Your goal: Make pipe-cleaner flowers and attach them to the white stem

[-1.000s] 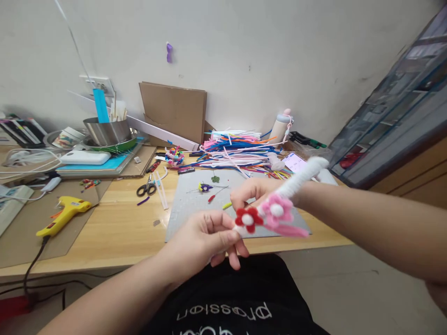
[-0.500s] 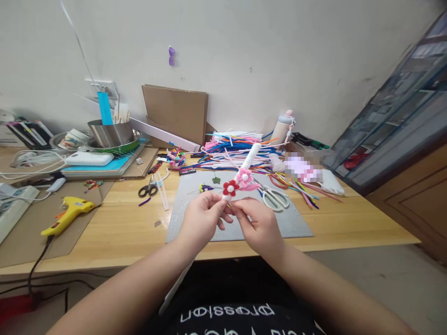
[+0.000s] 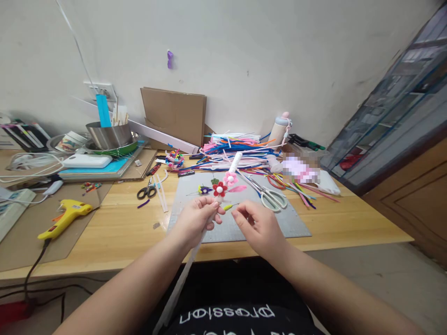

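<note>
- The yellow glue gun [image 3: 68,217] lies on a brown board [image 3: 21,232]; its cord [image 3: 33,265] drops past the table [image 3: 122,242] edge, so a snagged cord could drag it off.
- The black-handled scissors [image 3: 146,188] are well apart from both hands and seem little risk.
- A white strip [image 3: 179,284] trails from under the left hand down to the lap; if it caught on clothing, it could twist or tug loose.
- The purple flower [image 3: 204,190] is on the grey mat [image 3: 296,228], just beyond the left hand, where a knuckle could nudge it.
- The left hand [image 3: 204,214] is closed in a pinch on the white stick [image 3: 235,163], just below the red flower [image 3: 219,189]. The stick leans away over the mat; too light a pinch could let it roll, too tight could flatten its wrapping.
- The pink flower [image 3: 231,178] and pink leaf [image 3: 237,188] stick out farther along it, so brushing them could bend them.
- The yellow-green piece [image 3: 227,207] lies between the hands, easily swept aside.
- The right hand [image 3: 260,222] is half curled, thumb near forefinger; I cannot tell whether it grips anything.
- The white-handled scissors [image 3: 274,199] lie just beyond it, where a careless backward knock could shift them.
</note>
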Available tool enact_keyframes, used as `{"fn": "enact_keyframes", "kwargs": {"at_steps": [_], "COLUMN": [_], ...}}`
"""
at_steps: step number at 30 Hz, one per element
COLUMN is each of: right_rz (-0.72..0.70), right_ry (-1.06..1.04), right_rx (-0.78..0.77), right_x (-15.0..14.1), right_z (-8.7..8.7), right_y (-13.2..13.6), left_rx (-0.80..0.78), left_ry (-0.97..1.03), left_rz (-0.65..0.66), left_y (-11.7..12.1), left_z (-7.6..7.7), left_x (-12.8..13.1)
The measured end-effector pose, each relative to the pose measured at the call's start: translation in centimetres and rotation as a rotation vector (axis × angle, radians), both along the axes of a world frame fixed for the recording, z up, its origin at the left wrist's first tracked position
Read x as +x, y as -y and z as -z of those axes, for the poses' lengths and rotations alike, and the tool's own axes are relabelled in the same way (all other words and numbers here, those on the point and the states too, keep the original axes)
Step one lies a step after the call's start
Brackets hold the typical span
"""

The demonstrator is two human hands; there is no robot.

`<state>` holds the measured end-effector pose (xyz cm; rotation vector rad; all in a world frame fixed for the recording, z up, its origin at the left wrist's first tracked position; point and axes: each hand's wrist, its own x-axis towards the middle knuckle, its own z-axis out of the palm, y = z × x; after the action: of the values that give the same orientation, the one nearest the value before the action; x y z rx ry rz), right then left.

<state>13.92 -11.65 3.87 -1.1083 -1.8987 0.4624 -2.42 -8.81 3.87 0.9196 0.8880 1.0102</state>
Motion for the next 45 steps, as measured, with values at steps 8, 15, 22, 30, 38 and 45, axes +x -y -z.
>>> {"fn": "enact_keyframes", "kwargs": {"at_steps": [8,15,22,30,38,45], "right_rz": [0.003,-0.037,0.090,0.226,0.216,0.186], "right_ry": [-0.333,-0.226,-0.119,-0.306,-0.514,-0.533], "right_rx": [-0.172,0.178,0.403,0.434,0.188,0.153], "right_x": [-1.8,-1.6,-1.9,-3.1,-4.6,-5.5], "right_z": [2.7,2.3,1.8,0.3,1.1,3.3], "right_y": [-1.2,-0.7,-1.2,-3.2,-4.5,-5.3], "left_rx": [-0.015,0.043,0.224,0.178,0.026,-0.178], "left_ry": [0.061,0.019,-0.054,0.203,0.358,0.431], "left_rz": [0.072,-0.052,-0.352,-0.455,-0.505,-0.471], "left_y": [0.8,1.1,1.4,0.0,-1.3,-2.5], "left_z": [-0.4,-0.4,-0.5,-1.5,-0.5,0.8], "left_x": [0.3,1.3,3.5,5.2,5.0,3.8]}}
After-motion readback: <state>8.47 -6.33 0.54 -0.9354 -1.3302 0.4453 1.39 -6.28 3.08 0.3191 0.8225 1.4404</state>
